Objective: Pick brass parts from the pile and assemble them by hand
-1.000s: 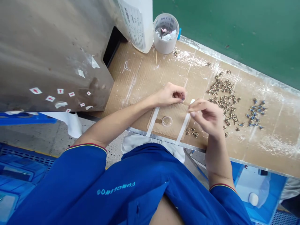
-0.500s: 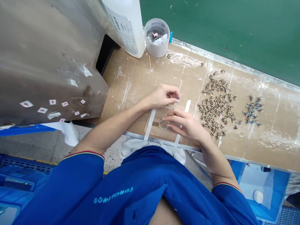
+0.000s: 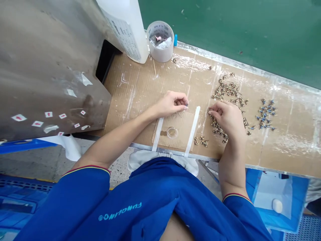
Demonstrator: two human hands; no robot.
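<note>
My left hand (image 3: 172, 104) rests its fingers together in a pinch above the cardboard, with a tiny dark-blue-tipped part (image 3: 187, 105) showing at the fingertips. My right hand (image 3: 225, 119) lies on a heap of small brass fittings (image 3: 217, 124), its fingers curled and touching them. More brass fittings (image 3: 227, 89) spread beyond it, and blue-tipped parts (image 3: 265, 115) lie further right. Between two white tape strips (image 3: 192, 131) sits a small clear round dish (image 3: 172, 132). A few brass fittings (image 3: 201, 141) lie near the bench's front edge.
A white plastic jug (image 3: 122, 28) and a tape-lined cup (image 3: 160, 42) stand at the back of the cardboard-topped bench (image 3: 140, 100). A grey metal cabinet (image 3: 50, 67) with red arrow stickers fills the left side. A green wall (image 3: 225, 26) runs behind.
My right hand has moved right, from over the clear dish onto the brass heap. My left hand keeps its pinch. The whole scene has shifted slightly left in view.
</note>
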